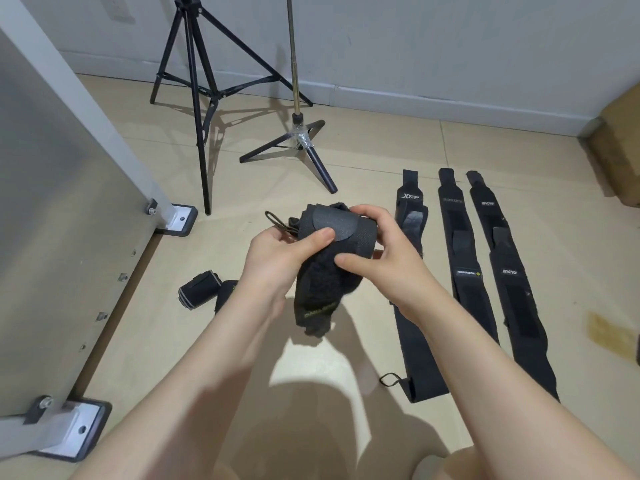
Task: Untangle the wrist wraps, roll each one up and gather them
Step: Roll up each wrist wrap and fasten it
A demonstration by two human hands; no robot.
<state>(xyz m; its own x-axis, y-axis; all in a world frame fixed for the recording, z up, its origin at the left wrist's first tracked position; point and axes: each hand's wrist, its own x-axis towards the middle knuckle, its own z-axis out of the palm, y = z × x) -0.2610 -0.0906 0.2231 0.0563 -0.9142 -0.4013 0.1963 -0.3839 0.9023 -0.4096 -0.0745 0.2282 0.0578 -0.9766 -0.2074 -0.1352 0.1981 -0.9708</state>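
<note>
You are holding a half-rolled black wrist wrap (327, 244) above the floor (346, 358), left hand (277, 254) and right hand (377, 251) both gripping it, its fuzzy tail hanging down. Your left arm is hiding part of one of two rolled wraps (201, 292).

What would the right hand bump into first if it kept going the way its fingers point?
The right hand points leftward, and its fingers already touch the black wrist wrap held between both hands. Past that it would probably meet the left hand, though depth is hard to judge from one view.
</note>
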